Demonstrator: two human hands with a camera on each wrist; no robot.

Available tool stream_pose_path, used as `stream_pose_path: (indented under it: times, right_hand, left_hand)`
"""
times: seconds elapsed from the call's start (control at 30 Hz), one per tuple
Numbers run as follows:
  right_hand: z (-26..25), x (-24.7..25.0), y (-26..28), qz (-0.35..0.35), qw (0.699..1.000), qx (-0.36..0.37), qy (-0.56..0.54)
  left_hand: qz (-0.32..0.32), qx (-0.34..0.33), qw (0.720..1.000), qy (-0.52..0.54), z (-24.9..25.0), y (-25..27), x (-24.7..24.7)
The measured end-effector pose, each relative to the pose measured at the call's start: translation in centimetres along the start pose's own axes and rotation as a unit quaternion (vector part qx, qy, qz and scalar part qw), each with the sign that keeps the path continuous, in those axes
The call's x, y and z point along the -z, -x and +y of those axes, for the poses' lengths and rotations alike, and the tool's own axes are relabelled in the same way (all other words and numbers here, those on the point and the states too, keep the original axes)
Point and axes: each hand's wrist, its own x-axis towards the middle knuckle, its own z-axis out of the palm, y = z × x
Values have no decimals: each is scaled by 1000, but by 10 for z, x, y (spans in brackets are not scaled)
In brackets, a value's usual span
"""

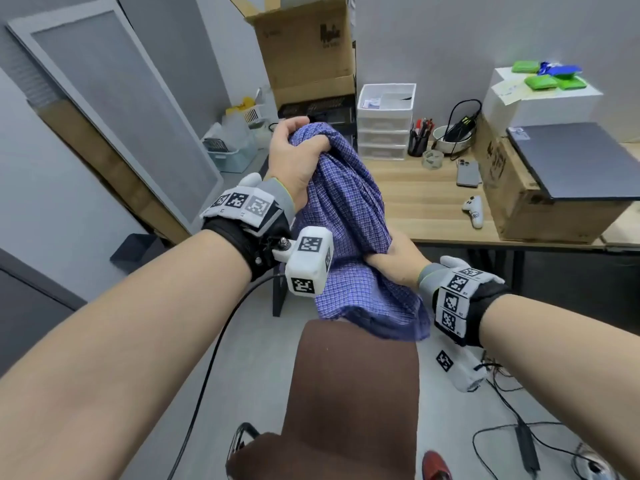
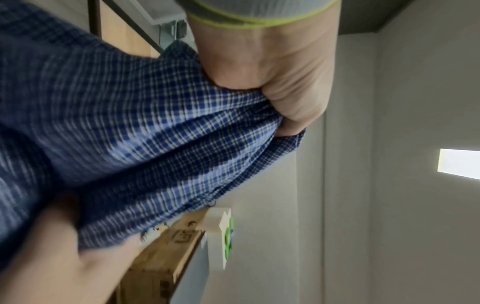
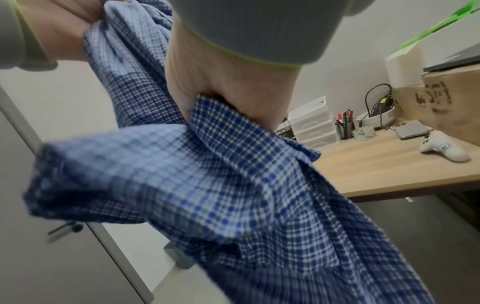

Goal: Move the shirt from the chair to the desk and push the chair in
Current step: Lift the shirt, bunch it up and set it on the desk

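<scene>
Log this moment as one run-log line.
stage: shirt carry | left hand: grips shirt top | right hand: grips lower bunch | shirt: off chair, not yet on desk | chair: not pushed in

Both hands hold a blue checked shirt (image 1: 346, 216) bunched up in the air above the brown chair (image 1: 353, 393). The left hand (image 1: 294, 157) grips its top, raised high; the right hand (image 1: 394, 263) clutches it lower down. Beyond lies the wooden worktop (image 1: 426, 199), bearing white drawers (image 1: 384, 123), a pen cup (image 1: 418, 140), a phone (image 1: 468, 173), a white controller (image 1: 474, 211) and a cardboard box (image 1: 519, 199) with a closed laptop (image 1: 575, 157) on top
</scene>
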Motion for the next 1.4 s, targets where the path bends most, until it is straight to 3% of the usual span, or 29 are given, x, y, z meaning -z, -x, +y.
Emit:
stream_pose_path:
  times: [0.1,0.2,0.4,0.5,0.6,0.73,0.8,0.9,1.0,1.07,1.23,1.3,1.4]
  right_hand:
    - [16,22,-25,-5,998,-11,63]
    - [42,65,-74,28,992,-27,123]
    - [71,136,-184,107,951,-41,289]
    - [87,151,-239,116,934,-13,339]
    - [113,153,-287,105,907,-6,407]
    - [149,145,-334,101,891,14,442]
    - [166,137,-344,63,886,31,457]
    - [208,122,-364,-59,862,49,501]
    - [247,108,-374,-179,816,8,550]
    - [264,99,-375,-222,794,-20,565]
    - [289,88,-392,-229,787,-14,573]
    - [290,85,-402,-225,786,-11,576]
    - [285,83,-413,-231,778,-21,585]
  left_hand:
    - [18,23,999,-37,-21,-26,11]
    - [18,42,985,-165,-56,-63,9]
    - [-19,99,900,-423,-142,-140,-20]
    - [-32,116,896,-427,-175,-179,-44]
    - [4,124,893,-432,-215,-224,-63]
    - [22,152,909,-388,-273,-269,-78]
    - [-12,171,910,-378,-294,-271,-78]
    - [-69,171,897,-402,-332,-276,-79]
    - [-115,154,845,-498,-367,-280,-78]
    - [-140,153,806,-554,-384,-283,-77]
    - [-179,160,715,-656,-413,-301,-70]
    - [-181,163,695,-677,-418,-309,-67]
    - [-182,161,698,-674,-417,-319,-65]
